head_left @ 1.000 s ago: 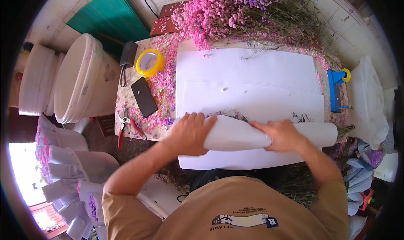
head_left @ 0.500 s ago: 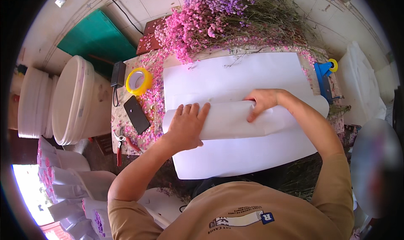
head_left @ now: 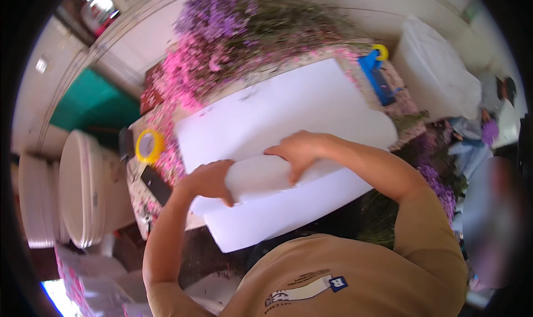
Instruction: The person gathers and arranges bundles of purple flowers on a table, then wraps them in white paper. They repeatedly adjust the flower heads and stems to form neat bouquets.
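A large sheet of white paper [head_left: 277, 103] lies over the table, with a loose roll of white paper [head_left: 256, 175] across its middle. My left hand [head_left: 212, 179] is curled around the roll's left part, fingers over the top and thumb on the near side. Farther right, my right hand [head_left: 302, 153] spans the roll with thumb and fingers bent down on it. The right end of the roll sticks out past my right forearm. Whatever the roll may contain is hidden.
Pink and purple dried flowers [head_left: 208, 31] lie along the back. On the left are yellow tape [head_left: 150, 146], a black phone [head_left: 156, 185] and pliers [head_left: 147, 218], with white buckets [head_left: 83, 189] beyond. A blue tape dispenser [head_left: 377, 78] stands at the right edge, beside a white bag [head_left: 436, 73].
The view has turned and shifted, and the table appears tilted. My hands have come closer together on the roll, and my right hand now reaches over it more.
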`<state>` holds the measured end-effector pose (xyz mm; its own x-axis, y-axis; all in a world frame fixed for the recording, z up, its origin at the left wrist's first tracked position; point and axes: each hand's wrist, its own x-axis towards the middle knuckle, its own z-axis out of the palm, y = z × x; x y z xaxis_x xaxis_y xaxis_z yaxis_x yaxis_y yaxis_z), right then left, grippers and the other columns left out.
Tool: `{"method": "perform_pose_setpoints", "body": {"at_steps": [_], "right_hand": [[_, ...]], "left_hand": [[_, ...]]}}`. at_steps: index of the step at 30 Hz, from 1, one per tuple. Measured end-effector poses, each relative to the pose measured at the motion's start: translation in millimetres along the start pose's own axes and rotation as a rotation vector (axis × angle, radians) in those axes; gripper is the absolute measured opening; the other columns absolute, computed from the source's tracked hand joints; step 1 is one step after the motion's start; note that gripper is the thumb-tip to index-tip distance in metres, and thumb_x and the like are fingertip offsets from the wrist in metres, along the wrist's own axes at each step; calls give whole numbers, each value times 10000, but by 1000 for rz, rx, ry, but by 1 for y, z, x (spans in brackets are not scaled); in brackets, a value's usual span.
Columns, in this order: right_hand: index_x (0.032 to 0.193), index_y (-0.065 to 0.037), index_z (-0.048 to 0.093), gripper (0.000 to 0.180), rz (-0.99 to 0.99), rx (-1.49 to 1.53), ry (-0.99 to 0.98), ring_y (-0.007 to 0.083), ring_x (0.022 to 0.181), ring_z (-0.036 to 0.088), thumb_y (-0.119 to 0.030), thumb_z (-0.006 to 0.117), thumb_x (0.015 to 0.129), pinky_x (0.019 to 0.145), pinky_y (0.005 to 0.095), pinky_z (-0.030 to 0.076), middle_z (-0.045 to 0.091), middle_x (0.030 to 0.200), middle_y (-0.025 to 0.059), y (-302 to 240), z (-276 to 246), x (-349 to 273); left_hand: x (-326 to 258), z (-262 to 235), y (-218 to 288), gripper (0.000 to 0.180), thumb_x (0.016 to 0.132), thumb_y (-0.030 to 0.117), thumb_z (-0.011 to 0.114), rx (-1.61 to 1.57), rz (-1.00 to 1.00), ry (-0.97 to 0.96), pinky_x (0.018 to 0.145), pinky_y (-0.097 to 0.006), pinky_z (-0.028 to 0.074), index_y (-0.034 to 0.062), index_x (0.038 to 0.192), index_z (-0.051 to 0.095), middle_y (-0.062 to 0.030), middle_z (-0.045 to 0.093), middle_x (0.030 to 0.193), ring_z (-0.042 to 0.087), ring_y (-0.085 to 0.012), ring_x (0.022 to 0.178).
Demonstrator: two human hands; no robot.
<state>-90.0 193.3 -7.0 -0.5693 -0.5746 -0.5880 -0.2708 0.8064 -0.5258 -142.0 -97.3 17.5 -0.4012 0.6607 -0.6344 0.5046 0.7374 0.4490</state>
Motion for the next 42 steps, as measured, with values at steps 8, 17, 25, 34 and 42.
{"method": "perform_pose_setpoints", "body": {"at_steps": [8, 17, 25, 34, 42], "right_hand": [[1485, -133, 577, 1011, 141, 150, 62, 364, 1350, 536, -393, 952, 583, 1053, 499, 508, 500, 1493, 136, 30, -24, -1], [1493, -114, 511, 1042, 47, 97, 208, 346, 1189, 653, -367, 944, 579, 1007, 483, 503, 675, 1280, 150, 15, 3, -10], [1412, -102, 547, 760, -87, -487, 711, 351, 1073, 652, -208, 801, 704, 944, 491, 444, 648, 1164, 172, -12, 33, -33], [1534, -175, 499, 680, -35, -662, 1193, 366, 1192, 553, -15, 579, 878, 1005, 509, 424, 561, 1225, 185, 0, 108, -29], [1473, -189, 566, 830, -78, -497, 915, 348, 1262, 503, -179, 868, 700, 1024, 505, 409, 514, 1319, 145, -33, 118, -76]], "left_hand": [[70, -38, -13, 1025, 440, 225, 983, 41, -79, -160, 984, -382, 536, -34, 1356, 602, -205, 741, 1164, 698, -312, 1108], [43, 0, -10, 1189, 435, 199, 991, 52, -109, 46, 1141, -433, 445, 10, 1490, 476, -219, 515, 1484, 530, -379, 1353], [-14, 48, 42, 851, 599, 90, 841, 304, 34, 763, 1046, -535, 467, -18, 1383, 528, -242, 617, 1253, 588, -451, 1187], [-1, 79, 77, 906, 648, 376, 928, 505, -92, 866, 1247, -608, 204, -11, 1353, 512, -193, 525, 1354, 484, -356, 1359], [-6, 97, 76, 1112, 670, 540, 906, 381, -27, 790, 1206, -633, 265, 110, 1570, 413, -248, 508, 1453, 458, -435, 1392]]}}
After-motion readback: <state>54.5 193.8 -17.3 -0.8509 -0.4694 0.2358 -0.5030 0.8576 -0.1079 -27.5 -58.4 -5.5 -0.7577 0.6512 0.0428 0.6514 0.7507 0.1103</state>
